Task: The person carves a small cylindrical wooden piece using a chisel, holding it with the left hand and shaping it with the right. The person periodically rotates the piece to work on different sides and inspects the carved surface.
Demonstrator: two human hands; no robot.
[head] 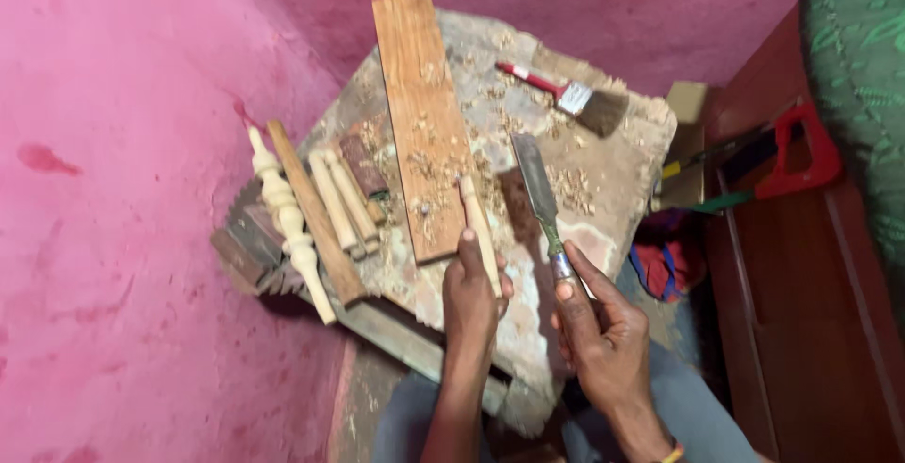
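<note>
Left hand (471, 298) forms a closed grip around a pale wooden peg (479, 232), whose upper end rests against the edge of a long brown plank (421, 114). Right hand (599, 331) forms a closed grip around the handle of a flat chisel (537, 185); the blade points away over the shaving-covered counter (622, 175). Turned spindles (287, 218) and dowels lie left of the plank. A red-handled paintbrush (570, 97) lies near the far edge.
</note>
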